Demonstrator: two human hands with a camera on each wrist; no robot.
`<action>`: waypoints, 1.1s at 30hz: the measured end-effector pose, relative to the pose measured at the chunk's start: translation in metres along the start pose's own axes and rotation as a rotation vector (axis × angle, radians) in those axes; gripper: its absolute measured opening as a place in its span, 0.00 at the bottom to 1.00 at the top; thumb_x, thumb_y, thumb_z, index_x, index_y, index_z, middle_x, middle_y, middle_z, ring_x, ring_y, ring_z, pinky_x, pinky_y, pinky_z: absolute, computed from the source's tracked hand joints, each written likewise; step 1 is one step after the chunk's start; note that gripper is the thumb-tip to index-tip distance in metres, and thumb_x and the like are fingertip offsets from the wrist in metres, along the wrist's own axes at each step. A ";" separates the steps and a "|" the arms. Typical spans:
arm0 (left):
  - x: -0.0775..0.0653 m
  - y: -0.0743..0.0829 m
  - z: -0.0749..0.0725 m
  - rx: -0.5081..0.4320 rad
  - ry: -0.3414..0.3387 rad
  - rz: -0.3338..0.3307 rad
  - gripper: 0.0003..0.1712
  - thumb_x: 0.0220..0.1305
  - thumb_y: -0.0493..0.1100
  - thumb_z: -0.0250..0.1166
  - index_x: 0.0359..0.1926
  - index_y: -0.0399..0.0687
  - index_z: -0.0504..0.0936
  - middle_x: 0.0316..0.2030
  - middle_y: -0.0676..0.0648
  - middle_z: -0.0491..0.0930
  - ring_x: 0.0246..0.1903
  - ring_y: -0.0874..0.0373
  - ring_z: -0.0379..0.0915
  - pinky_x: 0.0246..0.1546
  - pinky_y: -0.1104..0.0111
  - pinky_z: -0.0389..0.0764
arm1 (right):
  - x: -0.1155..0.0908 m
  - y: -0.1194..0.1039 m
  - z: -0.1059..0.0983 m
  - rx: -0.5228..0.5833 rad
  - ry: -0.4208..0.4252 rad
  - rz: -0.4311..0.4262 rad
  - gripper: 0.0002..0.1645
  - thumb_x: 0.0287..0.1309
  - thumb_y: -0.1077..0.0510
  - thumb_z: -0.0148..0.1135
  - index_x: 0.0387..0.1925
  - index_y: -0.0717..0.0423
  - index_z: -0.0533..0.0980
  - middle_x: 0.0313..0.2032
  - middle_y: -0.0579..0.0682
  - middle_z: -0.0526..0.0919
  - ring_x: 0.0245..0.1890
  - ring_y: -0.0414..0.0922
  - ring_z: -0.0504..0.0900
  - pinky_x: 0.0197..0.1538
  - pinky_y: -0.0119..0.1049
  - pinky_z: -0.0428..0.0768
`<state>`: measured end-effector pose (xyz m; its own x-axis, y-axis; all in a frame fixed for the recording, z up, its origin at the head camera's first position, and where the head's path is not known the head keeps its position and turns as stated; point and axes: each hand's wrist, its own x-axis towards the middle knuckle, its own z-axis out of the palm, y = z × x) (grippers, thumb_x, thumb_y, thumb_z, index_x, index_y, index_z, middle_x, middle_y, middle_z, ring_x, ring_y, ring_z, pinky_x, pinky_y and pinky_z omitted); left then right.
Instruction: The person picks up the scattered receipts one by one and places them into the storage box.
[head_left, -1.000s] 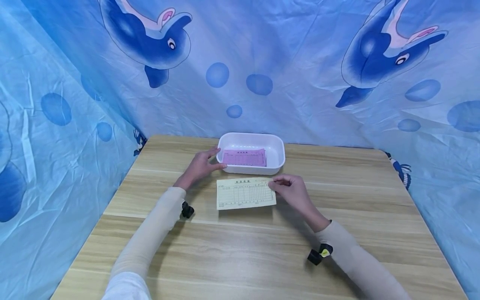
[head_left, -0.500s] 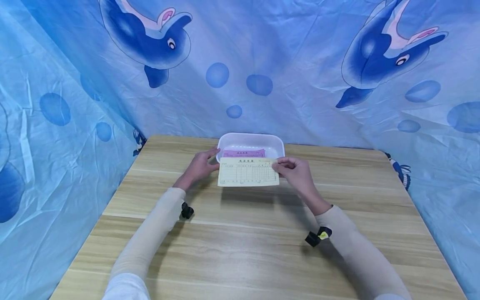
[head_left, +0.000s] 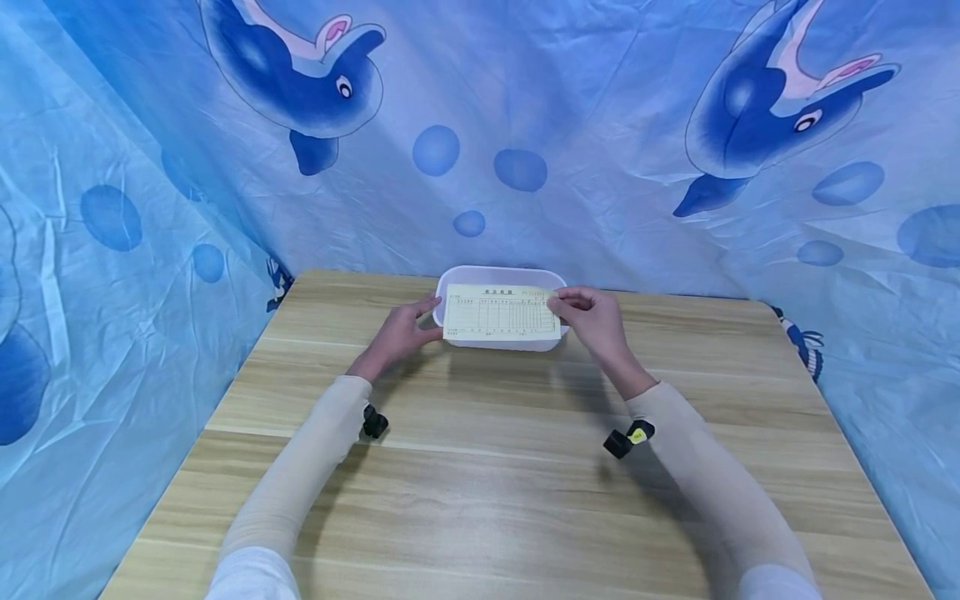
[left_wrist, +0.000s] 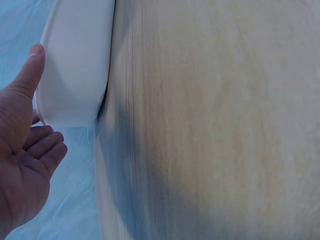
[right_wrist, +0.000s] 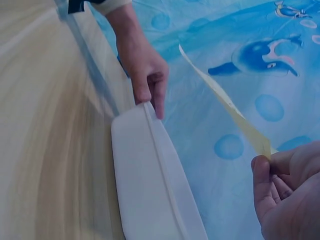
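Observation:
My right hand [head_left: 596,325] pinches a pale yellow printed form slip [head_left: 501,315] by its right end. In the head view the slip overlaps most of the white plastic tray [head_left: 501,274]. The right wrist view shows the slip [right_wrist: 222,98] nearly edge-on, above the tray rim. At the tray's left end, my left hand [head_left: 397,337] holds the rim, thumb on the near side and fingers round the end, as the left wrist view also shows with the thumb against the tray wall [left_wrist: 77,65]. The pink slip inside the tray is hidden behind the yellow one.
The wood-grain table [head_left: 480,483] extends in front of the tray. A blue curtain [head_left: 600,233] with dolphin pictures hangs close behind the tray, along the table's far edge. Small black cameras sit on both wrists, the left one [head_left: 374,422] near the tabletop.
My right hand has carried the yellow slip from in front of the tray, away from me and up over it, covering the pink slip from view. The left hand has stayed at the tray's end.

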<state>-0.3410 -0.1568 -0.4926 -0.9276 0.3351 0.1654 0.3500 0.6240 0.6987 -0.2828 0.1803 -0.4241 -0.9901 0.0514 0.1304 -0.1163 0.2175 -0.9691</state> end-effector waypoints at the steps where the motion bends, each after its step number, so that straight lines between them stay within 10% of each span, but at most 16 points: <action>1: 0.000 0.000 0.000 -0.003 -0.004 -0.002 0.41 0.62 0.46 0.75 0.71 0.38 0.70 0.73 0.38 0.65 0.71 0.41 0.64 0.72 0.53 0.69 | 0.002 0.000 0.000 -0.003 0.006 -0.004 0.16 0.64 0.56 0.72 0.47 0.63 0.84 0.37 0.50 0.87 0.35 0.39 0.86 0.40 0.31 0.88; 20: -0.003 0.001 -0.003 0.005 -0.037 -0.033 0.49 0.58 0.60 0.75 0.73 0.41 0.68 0.75 0.38 0.61 0.73 0.41 0.60 0.74 0.50 0.63 | 0.051 0.020 0.015 -0.010 0.039 0.027 0.14 0.64 0.60 0.70 0.47 0.67 0.84 0.41 0.62 0.87 0.32 0.39 0.86 0.51 0.52 0.87; 33: -0.003 0.001 -0.002 -0.006 -0.042 -0.030 0.49 0.59 0.60 0.75 0.73 0.43 0.69 0.75 0.37 0.61 0.74 0.42 0.59 0.73 0.50 0.66 | 0.071 0.031 0.034 -0.096 0.029 0.121 0.14 0.62 0.59 0.70 0.47 0.64 0.84 0.43 0.62 0.89 0.28 0.40 0.87 0.47 0.47 0.89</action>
<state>-0.3379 -0.1593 -0.4911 -0.9314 0.3454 0.1149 0.3209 0.6302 0.7070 -0.3599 0.1574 -0.4521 -0.9936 0.1106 0.0216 0.0126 0.2999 -0.9539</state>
